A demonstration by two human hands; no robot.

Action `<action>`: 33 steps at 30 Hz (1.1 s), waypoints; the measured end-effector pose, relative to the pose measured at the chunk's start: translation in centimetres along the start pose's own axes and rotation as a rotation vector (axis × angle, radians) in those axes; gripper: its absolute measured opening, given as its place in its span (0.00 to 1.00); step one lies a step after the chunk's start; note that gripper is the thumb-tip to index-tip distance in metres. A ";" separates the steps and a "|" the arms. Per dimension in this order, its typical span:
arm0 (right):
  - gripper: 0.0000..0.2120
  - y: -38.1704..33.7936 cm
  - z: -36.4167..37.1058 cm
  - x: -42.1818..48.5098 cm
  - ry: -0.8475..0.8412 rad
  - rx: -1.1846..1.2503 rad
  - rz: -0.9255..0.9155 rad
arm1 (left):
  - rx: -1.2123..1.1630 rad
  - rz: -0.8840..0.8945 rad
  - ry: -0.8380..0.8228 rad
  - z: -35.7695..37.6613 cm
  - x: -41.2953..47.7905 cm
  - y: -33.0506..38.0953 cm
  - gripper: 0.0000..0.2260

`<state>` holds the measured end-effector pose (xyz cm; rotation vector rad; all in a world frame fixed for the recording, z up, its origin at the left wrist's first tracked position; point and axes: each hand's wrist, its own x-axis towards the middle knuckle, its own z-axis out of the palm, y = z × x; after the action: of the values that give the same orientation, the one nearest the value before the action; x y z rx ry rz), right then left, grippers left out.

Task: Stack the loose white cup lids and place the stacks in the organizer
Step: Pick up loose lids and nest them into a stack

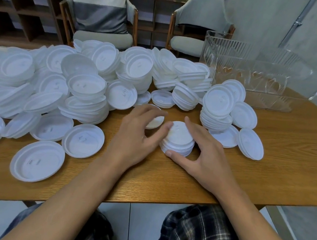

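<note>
i see my right hand [206, 156] curled round a short stack of lids [179, 139] on the wooden table [271, 157], my left hand [136, 135] pinching a single lid [156, 121] just beside it, the loose pile [76, 87] spread left and behind, the clear organizer [262, 78] at the far right.

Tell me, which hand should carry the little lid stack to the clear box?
Probably the right hand: its thumb and fingers curl round the lid stack, and the clear organizer stands on that side. The left hand holds a single lid.
</note>
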<state>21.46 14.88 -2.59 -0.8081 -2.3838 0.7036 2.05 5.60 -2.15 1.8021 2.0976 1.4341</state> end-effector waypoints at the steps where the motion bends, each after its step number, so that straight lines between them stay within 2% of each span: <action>1: 0.46 0.0 0.0 0.0 -0.002 -0.011 0.000 | 0.085 0.011 0.042 -0.1 0.0 -0.5 0.14; 5: 0.46 0.2 0.1 -0.1 -0.012 -0.024 0.001 | 0.338 -0.051 -0.033 -0.1 0.0 -1.5 0.15; 8: 0.45 0.0 -0.1 -0.2 -0.027 -0.006 -0.007 | 0.322 -0.076 -0.088 -0.1 0.0 -1.4 0.10; 11: 0.41 -0.1 -0.1 -0.2 -0.020 0.002 -0.041 | 0.293 -0.058 -0.061 -0.3 0.1 -1.2 0.04; 14: 0.35 0.1 0.1 -0.1 0.005 -0.015 -0.045 | 0.173 -0.113 0.010 -0.4 0.1 -0.4 0.04; 18: 0.35 0.2 0.2 -0.2 0.014 -0.019 -0.042 | -0.080 -0.187 0.079 -0.7 0.3 0.2 0.03; 22: 0.33 0.2 0.2 0.0 0.032 -0.014 -0.039 | -0.207 -0.208 0.191 -0.8 0.4 0.2 0.05; 26: 0.38 0.1 0.1 0.3 0.016 0.018 -0.015 | -0.411 -0.247 0.265 -0.8 0.7 0.2 0.06; 29: 0.42 0.1 -0.1 0.5 0.004 0.054 0.007 | -0.548 -0.301 0.256 -0.9 1.0 0.0 0.07; 33: 0.44 -0.1 -0.3 0.7 -0.006 0.074 -0.003 | -0.497 -0.305 0.196 -0.7 0.8 0.1 0.11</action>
<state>21.10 15.40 -2.08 -0.7723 -2.3487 0.7892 1.51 5.81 -1.29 1.1521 1.7651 1.8791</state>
